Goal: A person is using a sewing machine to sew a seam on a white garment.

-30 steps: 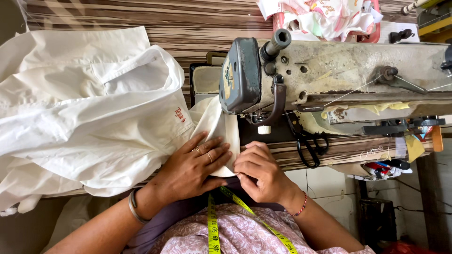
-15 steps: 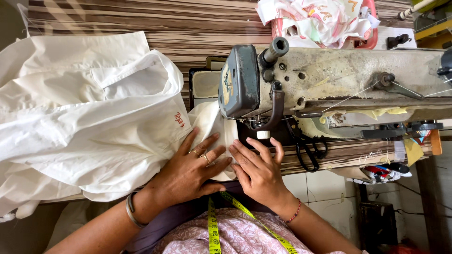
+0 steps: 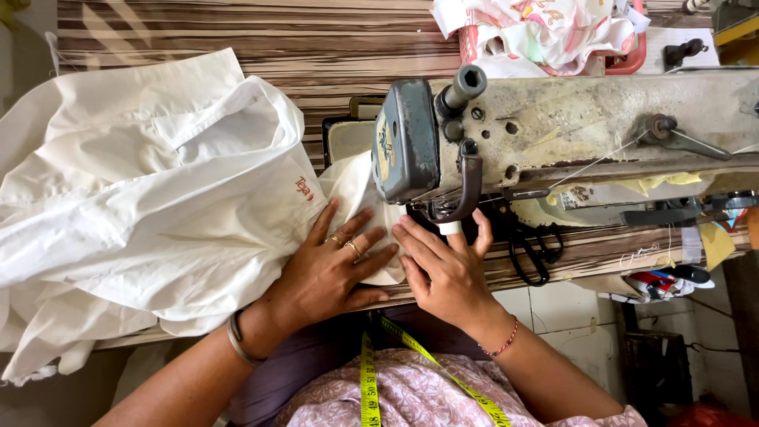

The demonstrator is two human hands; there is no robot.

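Note:
A white garment [image 3: 150, 205] lies spread over the left of a striped wooden table [image 3: 316, 55], one edge reaching under the head of a worn grey sewing machine [image 3: 553, 134]. My left hand [image 3: 336, 265] lies flat on that edge with fingers spread, pressing the cloth down. Beside it, my right hand [image 3: 447, 269] rests with fingers apart, fingertips on the cloth just below the needle area. Neither hand grips anything. The needle itself is hidden by the machine head.
Black scissors [image 3: 534, 253] lie on the table under the machine arm, right of my right hand. A red basket [image 3: 632, 59] with printed cloth stands at the back. A yellow tape measure [image 3: 371, 379] hangs around my neck. Small clutter sits at the far right.
My right hand has opened from a curled pose and slid up toward the needle. My left hand has spread flatter on the cloth edge. The view has shifted slightly.

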